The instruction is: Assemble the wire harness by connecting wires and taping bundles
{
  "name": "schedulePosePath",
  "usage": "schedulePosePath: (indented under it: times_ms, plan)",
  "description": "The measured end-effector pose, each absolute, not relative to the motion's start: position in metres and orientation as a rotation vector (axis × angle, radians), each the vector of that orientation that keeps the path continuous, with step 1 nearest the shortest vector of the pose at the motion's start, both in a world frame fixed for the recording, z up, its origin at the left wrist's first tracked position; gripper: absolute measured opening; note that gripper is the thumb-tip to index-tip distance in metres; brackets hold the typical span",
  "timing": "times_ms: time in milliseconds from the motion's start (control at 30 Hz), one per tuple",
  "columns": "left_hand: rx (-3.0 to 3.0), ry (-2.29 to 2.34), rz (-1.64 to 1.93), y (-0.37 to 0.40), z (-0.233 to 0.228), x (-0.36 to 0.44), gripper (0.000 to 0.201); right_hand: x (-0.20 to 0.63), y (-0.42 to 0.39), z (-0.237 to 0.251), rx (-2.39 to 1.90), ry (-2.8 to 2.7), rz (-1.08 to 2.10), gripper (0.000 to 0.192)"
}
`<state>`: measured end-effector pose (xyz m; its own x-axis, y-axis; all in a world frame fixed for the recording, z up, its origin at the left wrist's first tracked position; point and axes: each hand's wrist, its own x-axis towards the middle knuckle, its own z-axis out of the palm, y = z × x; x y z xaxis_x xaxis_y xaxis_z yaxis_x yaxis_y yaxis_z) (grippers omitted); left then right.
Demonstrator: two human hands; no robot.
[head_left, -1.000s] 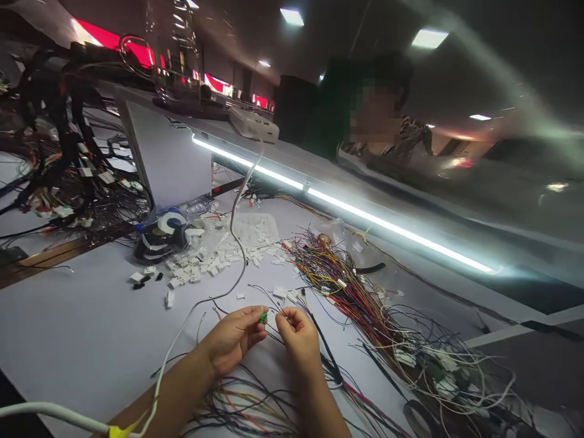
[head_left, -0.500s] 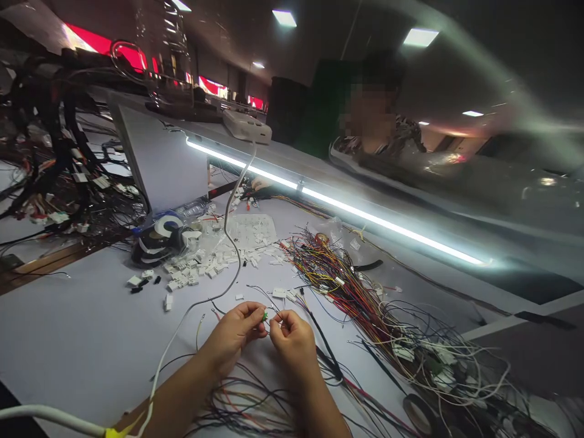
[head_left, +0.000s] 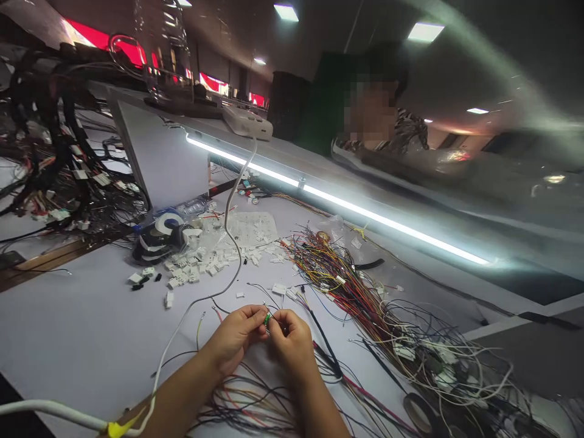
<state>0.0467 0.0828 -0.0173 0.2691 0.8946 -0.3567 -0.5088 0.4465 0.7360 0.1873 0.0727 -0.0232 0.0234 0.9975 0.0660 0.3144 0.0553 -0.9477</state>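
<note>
Left hand [head_left: 233,342]: thumb and fingertips closed on small green plastic connector [head_left: 267,318], held above white flat surface [head_left: 104,334]. Right hand [head_left: 294,345]: pinching thin dark wire [head_left: 271,312] beside connector. Multicoloured wire bundle [head_left: 358,304] to the right; loose white plastic housings [head_left: 188,274] beyond, left.

One head-worn camera looks forward and down across the worktable [head_left: 91,328] from close above.

Green piece [head_left: 267,318] (partly behind fingertips [head_left: 257,318])
</note>
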Motion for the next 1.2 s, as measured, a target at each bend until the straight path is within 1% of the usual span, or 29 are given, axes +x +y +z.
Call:
schedulePosePath:
  times_ms: [167, 333, 533, 900, 1200]
  plan:
    - [0.658, 0.979, 1.04, 0.082, -0.016, 0.049, 0.026, 0.188, 0.069, -0.016, -1.41, -1.563, 0.908, 0.016]
    - [0.631, 0.965, 1.038, 0.082, -0.016, 0.049, 0.026, 0.19, 0.068, -0.015, -1.376, -1.551, 0.922, 0.016]
    - [0.515, 0.863, 1.028, 0.083, -0.014, 0.047, 0.026, 0.185, 0.073, -0.026, -1.296, -1.309, 1.175, 0.02]
    - [0.523, 0.839, 1.01, 0.085, -0.014, 0.045, 0.021, 0.186, 0.071, -0.022, -1.396, -1.442, 0.971, 0.015]
    - [0.564, 0.864, 1.009, 0.084, -0.014, 0.046, 0.022, 0.189, 0.073, -0.023, -1.421, -1.497, 0.958, 0.016]
